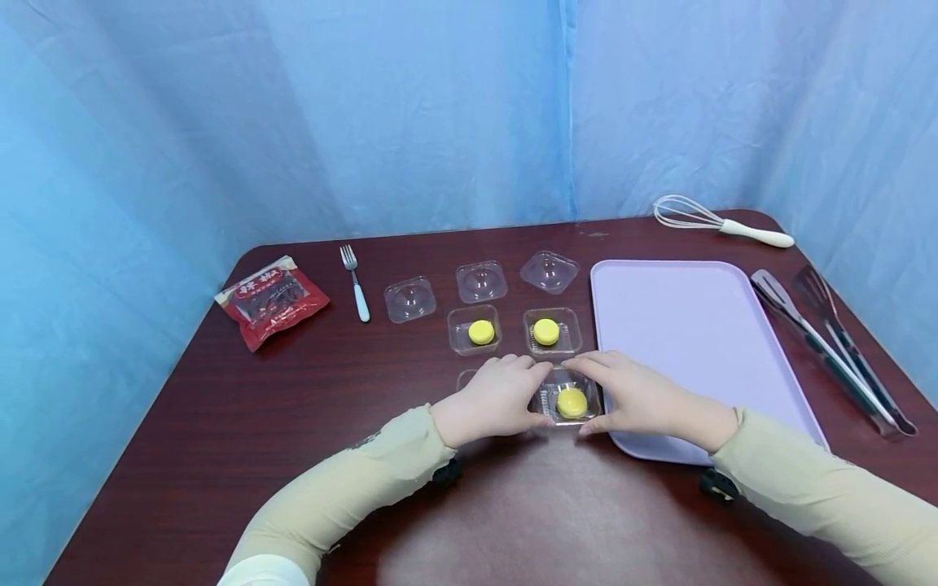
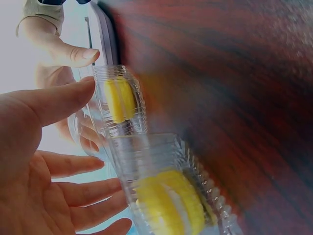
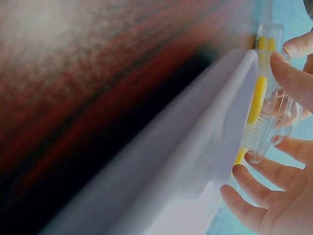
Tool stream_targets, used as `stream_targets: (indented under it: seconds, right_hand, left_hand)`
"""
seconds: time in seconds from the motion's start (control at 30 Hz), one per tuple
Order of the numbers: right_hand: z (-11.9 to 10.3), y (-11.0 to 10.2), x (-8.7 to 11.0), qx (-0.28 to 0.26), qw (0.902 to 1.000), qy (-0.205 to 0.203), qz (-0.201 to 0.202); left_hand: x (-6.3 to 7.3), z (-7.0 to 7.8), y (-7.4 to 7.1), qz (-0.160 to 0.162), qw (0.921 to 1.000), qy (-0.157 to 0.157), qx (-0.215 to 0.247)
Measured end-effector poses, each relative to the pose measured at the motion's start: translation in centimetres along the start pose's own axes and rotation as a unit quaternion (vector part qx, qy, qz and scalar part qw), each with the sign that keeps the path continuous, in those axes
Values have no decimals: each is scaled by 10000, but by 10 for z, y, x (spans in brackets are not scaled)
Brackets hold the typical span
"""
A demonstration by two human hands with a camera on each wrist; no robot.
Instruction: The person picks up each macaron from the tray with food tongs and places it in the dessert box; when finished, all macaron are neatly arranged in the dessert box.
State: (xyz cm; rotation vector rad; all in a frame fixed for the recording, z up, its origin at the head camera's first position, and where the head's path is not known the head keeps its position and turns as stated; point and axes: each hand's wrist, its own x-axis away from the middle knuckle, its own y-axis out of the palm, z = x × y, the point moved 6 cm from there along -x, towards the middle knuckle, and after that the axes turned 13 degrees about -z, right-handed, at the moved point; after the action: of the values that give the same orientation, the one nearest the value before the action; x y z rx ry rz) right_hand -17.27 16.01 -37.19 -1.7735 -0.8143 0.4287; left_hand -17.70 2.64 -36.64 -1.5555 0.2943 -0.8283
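Note:
Between my two hands stands a clear plastic box (image 2: 136,105) with a yellow macaron (image 1: 572,403) inside. A clear domed lid (image 3: 285,128) lies over its top. My left hand (image 1: 501,396) holds the lid's left side, thumb at the near edge and fingers at the far edge. On the opposite side, my right hand (image 1: 641,400) grips the lid the same way. Beneath my left hand, another box (image 2: 146,152) with a macaron (image 2: 171,203) is mostly hidden in the head view. Two more open boxes, left (image 1: 456,343) and right (image 1: 574,335), each hold a macaron behind.
Three loose lids, left (image 1: 410,299), middle (image 1: 481,282) and right (image 1: 550,272), lie farther back. A lilac tray (image 1: 667,325) sits right, beside tongs (image 1: 835,350) and a whisk (image 1: 733,226). Leftward are a fork (image 1: 357,285) and a red food packet (image 1: 273,301).

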Motion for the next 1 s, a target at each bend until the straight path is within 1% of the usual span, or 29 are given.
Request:
stream_targets:
  seconds: [0.37, 0.6, 0.83, 1.0]
  right_hand:
    - [-1, -2, -1, 202, 9998, -15, 59]
    - [-4, -3, 0, 244, 9997, -34, 69]
    - [-5, -6, 2, 227, 9997, -27, -9]
    - [-5, -6, 3, 262, 9995, -26, -146]
  left_hand:
    - [0, 1, -1, 152, 9998, 10, -124]
    - [1, 2, -1, 172, 9997, -45, -171]
    - [4, 3, -2, 271, 9995, -16, -139]
    - [5, 4, -1, 272, 9995, -4, -137]
